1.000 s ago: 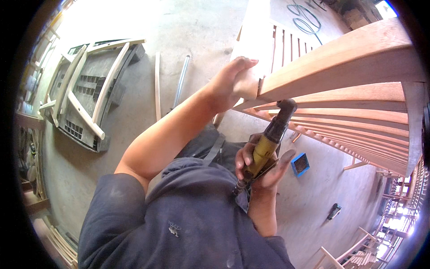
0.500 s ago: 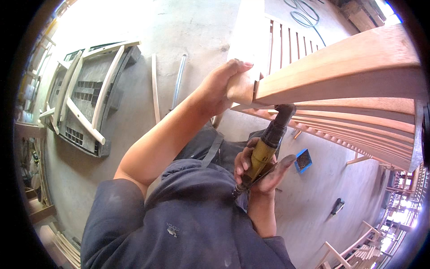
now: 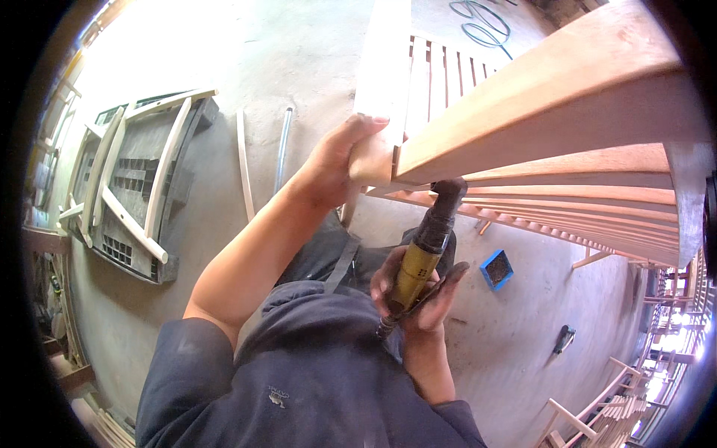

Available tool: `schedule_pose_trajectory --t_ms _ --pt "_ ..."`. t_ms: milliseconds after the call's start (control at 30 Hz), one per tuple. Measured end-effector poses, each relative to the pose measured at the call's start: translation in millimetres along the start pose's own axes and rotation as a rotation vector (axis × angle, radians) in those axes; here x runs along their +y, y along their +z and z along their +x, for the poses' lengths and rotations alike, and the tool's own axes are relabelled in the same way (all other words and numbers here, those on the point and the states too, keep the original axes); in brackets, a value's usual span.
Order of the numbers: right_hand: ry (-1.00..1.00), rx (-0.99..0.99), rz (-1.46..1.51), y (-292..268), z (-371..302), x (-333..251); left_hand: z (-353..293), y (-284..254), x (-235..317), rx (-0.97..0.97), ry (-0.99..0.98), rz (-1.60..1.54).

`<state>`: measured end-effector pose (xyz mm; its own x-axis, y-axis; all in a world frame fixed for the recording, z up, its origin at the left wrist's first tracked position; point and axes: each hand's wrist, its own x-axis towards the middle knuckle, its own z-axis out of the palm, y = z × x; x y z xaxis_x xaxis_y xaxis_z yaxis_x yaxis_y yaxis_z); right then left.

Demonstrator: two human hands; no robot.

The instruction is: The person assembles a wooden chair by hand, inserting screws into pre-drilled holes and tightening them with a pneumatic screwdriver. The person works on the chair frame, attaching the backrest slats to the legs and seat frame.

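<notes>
A slatted wooden bench frame (image 3: 523, 112) fills the upper right, its pale slats running away from me. My left hand (image 3: 345, 153) is wrapped round the rounded end of its wide wooden board (image 3: 371, 160), thumb on top. In my right hand (image 3: 418, 291) lies a yellow and black right-angle power driver (image 3: 418, 269), fingers round its body and thumb stretched along it. The driver's black angled head (image 3: 450, 190) reaches up to the underside of the bench by the corner joint. Its tip is hidden behind the wood.
On the left, curved wooden parts (image 3: 157, 179) lie across a dark plastic pallet (image 3: 187, 142). A wooden strip (image 3: 245, 164) and a metal bar (image 3: 284, 149) rest on the floor. Right of me are a blue tray (image 3: 496, 269) and a small dark tool (image 3: 565, 340). A coiled hose (image 3: 485, 26) lies beyond.
The whole view has shifted slightly, so the bench and driver appear further left. My grip on both is the same, and the driver's head stays under the bench corner.
</notes>
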<state>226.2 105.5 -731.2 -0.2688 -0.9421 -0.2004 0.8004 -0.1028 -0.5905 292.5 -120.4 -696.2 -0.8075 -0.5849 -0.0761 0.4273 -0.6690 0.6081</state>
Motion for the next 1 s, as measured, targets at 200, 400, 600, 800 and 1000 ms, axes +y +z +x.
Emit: schedule_pose_trajectory --t_ms 200,400,600,800,1000 --pt "-0.022 0.005 -0.027 6.0 0.2 -2.0 5.9 -13.4 -1.7 0.012 0.102 0.388" --pt "0.002 -0.009 -0.021 5.9 2.1 -2.3 14.3 5.8 3.5 -0.088 0.049 0.094" --pt "0.068 -0.113 -0.005 -5.8 3.3 -2.8 15.7 -2.9 5.2 -0.101 -0.100 0.004" --pt "-0.008 0.076 0.014 -3.5 -1.3 -1.2 9.4 13.5 5.0 -0.040 -0.051 0.033" --pt "-0.156 -0.007 0.038 -1.9 -2.7 5.3 16.6 11.9 5.9 -0.148 -0.013 -0.115"
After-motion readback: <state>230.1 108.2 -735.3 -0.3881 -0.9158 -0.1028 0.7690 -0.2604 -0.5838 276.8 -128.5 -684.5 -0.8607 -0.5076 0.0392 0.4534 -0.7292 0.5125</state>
